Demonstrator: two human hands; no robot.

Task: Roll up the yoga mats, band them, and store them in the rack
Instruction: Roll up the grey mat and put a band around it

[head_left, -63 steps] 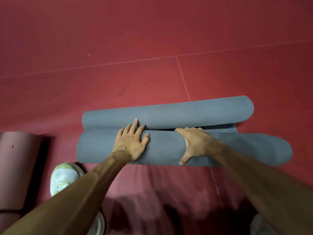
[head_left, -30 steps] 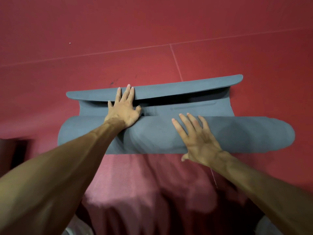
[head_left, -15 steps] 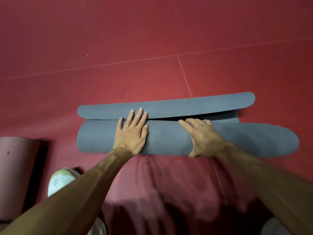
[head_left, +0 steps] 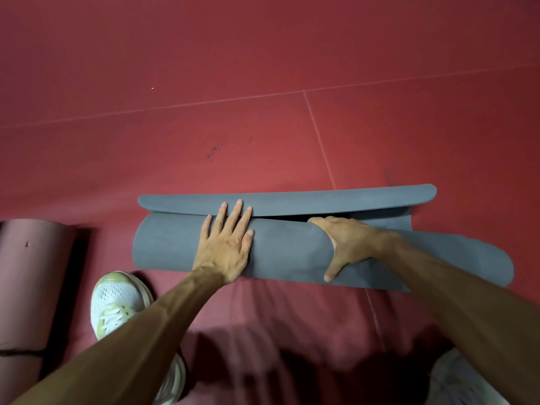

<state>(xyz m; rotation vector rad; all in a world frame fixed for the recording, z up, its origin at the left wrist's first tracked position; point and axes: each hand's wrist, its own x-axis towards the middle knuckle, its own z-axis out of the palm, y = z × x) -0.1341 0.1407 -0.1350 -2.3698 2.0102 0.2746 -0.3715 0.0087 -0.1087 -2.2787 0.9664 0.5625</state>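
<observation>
A grey yoga mat [head_left: 169, 244] lies rolled across the red floor [head_left: 263, 54], with its curled end flap [head_left: 336, 200] lying along the far side of the roll. My left hand [head_left: 226, 244] presses flat on top of the roll, fingers straight, tips touching the flap's edge. My right hand [head_left: 347, 244] grips the roll near its middle, fingers curled over the far side into the gap under the flap, thumb pointing back toward me. The roll's right end sticks out farther than the flap.
A rolled pink mat [head_left: 29, 287] with a dark band lies at the left edge. My white and green shoe [head_left: 117, 302] stands just behind the grey roll's left part; another shoe [head_left: 464, 381] shows at the bottom right.
The roll has moved forward onto the last stretch of flat mat. My right hand went from flat on the roll to curled over its far side. My left hand stayed flat.
</observation>
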